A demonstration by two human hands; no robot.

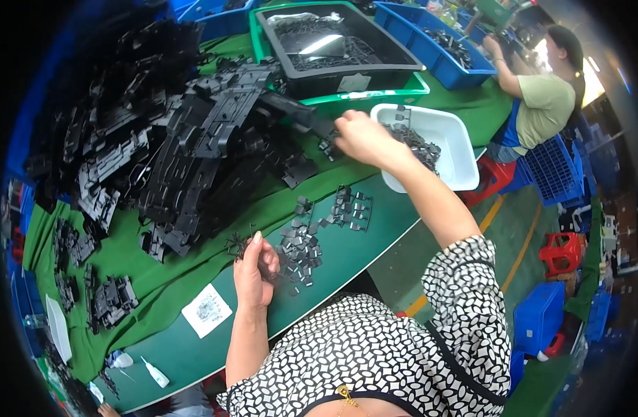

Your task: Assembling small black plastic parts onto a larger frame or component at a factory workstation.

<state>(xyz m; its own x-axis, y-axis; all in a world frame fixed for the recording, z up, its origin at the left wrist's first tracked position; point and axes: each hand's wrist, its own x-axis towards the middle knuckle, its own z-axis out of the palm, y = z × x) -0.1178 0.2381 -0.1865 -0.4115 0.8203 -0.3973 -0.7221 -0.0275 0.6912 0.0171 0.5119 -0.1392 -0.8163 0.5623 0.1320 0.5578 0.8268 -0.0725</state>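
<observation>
My left hand (255, 271) is closed on thin, branching black plastic sprues (237, 243) above the green table. Just right of it lies a loose heap of small black square clips (301, 243), with several clips still joined in rows (352, 210) behind them. My right hand (366, 139) reaches forward, its fingers closed at the end of a dark plastic part (326, 142); motion and the hand hide its exact shape. Beside that wrist stands a white tub (459, 156) with small black parts inside.
A big pile of long black plastic panels (194, 139) covers the left. Behind are a black bin (354, 76) in a green crate and a blue crate (465, 75). A white printed card (206, 311) and a small bottle (155, 374) lie near left. A co-worker (545, 90) sits far right.
</observation>
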